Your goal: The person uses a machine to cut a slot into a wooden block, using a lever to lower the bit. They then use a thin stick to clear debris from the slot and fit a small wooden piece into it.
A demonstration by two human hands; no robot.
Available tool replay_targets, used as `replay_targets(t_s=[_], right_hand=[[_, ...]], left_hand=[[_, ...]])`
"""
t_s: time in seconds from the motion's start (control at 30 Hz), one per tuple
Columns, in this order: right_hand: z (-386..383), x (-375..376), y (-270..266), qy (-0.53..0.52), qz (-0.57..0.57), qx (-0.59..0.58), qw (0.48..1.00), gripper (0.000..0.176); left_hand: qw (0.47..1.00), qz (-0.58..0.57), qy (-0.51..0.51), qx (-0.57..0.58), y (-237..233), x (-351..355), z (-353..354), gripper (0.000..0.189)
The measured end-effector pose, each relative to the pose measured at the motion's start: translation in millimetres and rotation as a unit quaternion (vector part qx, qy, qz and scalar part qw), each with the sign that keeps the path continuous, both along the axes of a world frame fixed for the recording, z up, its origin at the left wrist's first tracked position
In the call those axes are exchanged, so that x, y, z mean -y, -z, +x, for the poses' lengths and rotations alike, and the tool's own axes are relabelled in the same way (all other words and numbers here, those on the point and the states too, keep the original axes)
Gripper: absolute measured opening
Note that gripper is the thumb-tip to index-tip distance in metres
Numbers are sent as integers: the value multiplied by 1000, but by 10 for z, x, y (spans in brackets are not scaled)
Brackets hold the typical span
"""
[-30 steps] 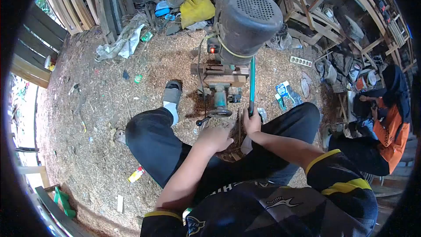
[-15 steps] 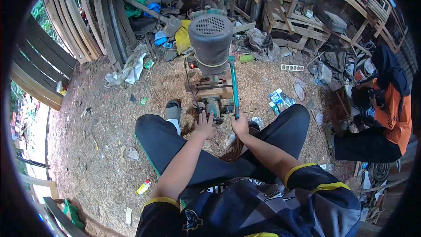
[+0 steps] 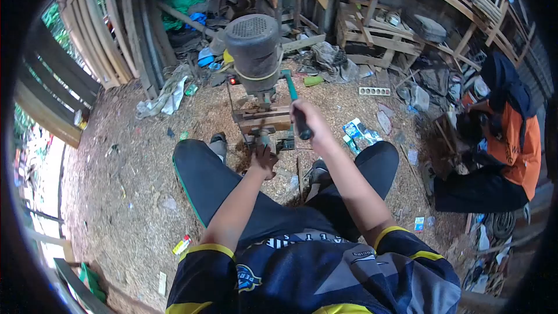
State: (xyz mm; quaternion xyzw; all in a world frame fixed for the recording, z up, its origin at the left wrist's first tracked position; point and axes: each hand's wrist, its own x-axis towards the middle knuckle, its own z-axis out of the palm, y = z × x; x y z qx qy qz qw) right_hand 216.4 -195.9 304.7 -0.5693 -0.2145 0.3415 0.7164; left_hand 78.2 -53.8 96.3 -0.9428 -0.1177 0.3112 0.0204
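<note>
A dark machine with a round vented motor housing (image 3: pixel 253 46) stands upright between my knees, a red light glowing at its left side. My right hand (image 3: pixel 311 121) is wrapped round the black grip of a green lever (image 3: pixel 290 86) at the machine's right. Beneath the motor lies a wooden block (image 3: pixel 268 123) on the machine's bed. My left hand (image 3: pixel 264 160) rests with spread fingers at the dark wheel or knob on the near side of the bed; the part under the fingers is mostly hidden.
A person in an orange shirt (image 3: pixel 514 139) crouches at the right. Wood shavings cover the ground (image 3: pixel 128 180). A white power strip (image 3: pixel 374 91) and a blue-white packet (image 3: pixel 361 132) lie right of the machine. Boards (image 3: pixel 136 29) lean at the back left.
The lever's grip and my right hand have moved up and forward. My left hand is slightly lower on the near side of the machine. The whole view has shifted a little.
</note>
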Motion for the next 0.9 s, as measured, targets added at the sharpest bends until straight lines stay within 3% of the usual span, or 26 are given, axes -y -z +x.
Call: replay_targets(t_s=[0.1,0.17,0.27,0.3,0.43,0.6,0.7,0.73,0.83,0.9], right_hand=[[66,-126,31,38,70,62,995,44],[140,-266,15,82,94,220,967,51],[304,-434,-58,129,76,344,927,61],[328,-471,-68,146,71,365,917,56],[421,-678,-19,241,87,474,842,43],[719,-1021,591,286,74,430,853,37],[932,-1170,790,277,56,387,878,35],[986,-1233,705,326,55,424,843,29],[1164,-1313,331,304,22,379,874,27],[1380,-1453,209,322,-13,388,863,29]], left_hand=[[993,-20,-105,44,-55,103,-135,97],[983,-33,-178,29,-298,211,-171,97],[956,-163,-231,83,-218,34,-207,85],[940,-214,-241,116,-163,-35,-239,83],[962,-141,-179,150,-16,-80,-319,74],[938,-250,-170,168,86,-341,-360,61],[929,-279,-196,143,-59,-352,-309,62],[929,-282,-198,131,-56,-356,-290,66],[936,-266,-200,112,115,-385,-201,71],[929,-281,-214,109,28,-365,-184,73]])
